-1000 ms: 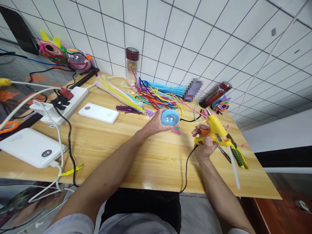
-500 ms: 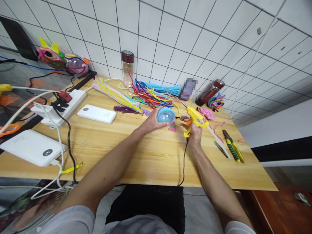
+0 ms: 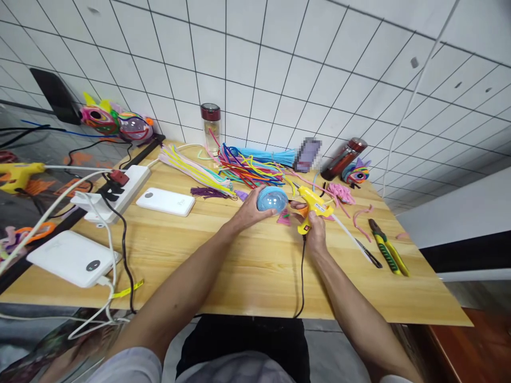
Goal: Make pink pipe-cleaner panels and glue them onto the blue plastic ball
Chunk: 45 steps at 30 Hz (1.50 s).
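Observation:
My left hand [image 3: 250,210] is closed around a clear ball with light blue pipe cleaner wound about its rim [image 3: 272,200]. In my right hand [image 3: 315,226] is a yellow hot glue gun [image 3: 313,205], its nozzle pointing up and left, a white glue stick [image 3: 351,236] sticking out of its back end. The nozzle is apart from the ball, to its upper right. My right fingers wrap the handle, and some are hidden behind it. Beneath the ball and between the hands lies a small pink piece [image 3: 283,218] on the table.
Bundles of coloured pipe cleaners [image 3: 251,165] lie at the back beside a glass bottle [image 3: 211,127]. Pliers [image 3: 388,250] and dark scissors [image 3: 371,254] are at right. Power banks [image 3: 165,202], a power strip [image 3: 128,186] and cables occupy the left. A finished-looking colourful fish [image 3: 355,173] sits back right.
The camera view has shifted, so the scene sits lower in the picture. The glue gun has come slightly closer to the ball and tilts a little differently. Both holds are unchanged.

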Motion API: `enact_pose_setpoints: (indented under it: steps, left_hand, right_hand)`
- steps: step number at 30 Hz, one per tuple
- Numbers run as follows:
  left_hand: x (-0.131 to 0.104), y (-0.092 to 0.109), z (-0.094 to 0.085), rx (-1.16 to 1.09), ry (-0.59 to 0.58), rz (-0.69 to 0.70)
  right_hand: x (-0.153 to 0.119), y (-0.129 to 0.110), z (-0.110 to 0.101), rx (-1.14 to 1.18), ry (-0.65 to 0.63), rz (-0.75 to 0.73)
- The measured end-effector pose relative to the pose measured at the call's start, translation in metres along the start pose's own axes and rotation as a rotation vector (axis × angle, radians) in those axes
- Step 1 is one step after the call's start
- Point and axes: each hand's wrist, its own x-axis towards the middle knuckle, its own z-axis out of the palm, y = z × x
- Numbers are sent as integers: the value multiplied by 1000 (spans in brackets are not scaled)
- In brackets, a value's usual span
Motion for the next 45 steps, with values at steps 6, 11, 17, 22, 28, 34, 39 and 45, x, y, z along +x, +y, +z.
enact_pose_setpoints:
  steps: [6,11,17,22,28,34,39,45]
  left_hand:
    - [1,-3,1,-17,-2,-4]
    - [1,-2,1,-23,-7,-2]
    - [2,1,-2,33,-4,31]
    - [2,-2,-1,-5,-12,69]
    - [1,-4,-3,-66,1,-16]
    - [4,-3,-3,-92,-2,-16]
    - [1,-2,-1,-84,-8,15]
    - [0,-2,1,-71,9,15]
  right_hand:
    - [-1,-3,0,-4,54,-42]
    - [-1,-4,1,-19,98,-66]
    - [-3,-1,4,-31,101,-81]
    - [-7,-2,5,-61,81,-58]
    - [-6,-12,3,-19,66,-41]
    - [-13,-25,8,-47,60,-40]
    - [-16,-34,14,-64,48,-63]
    - [-28,-42,7,-78,41,-11]
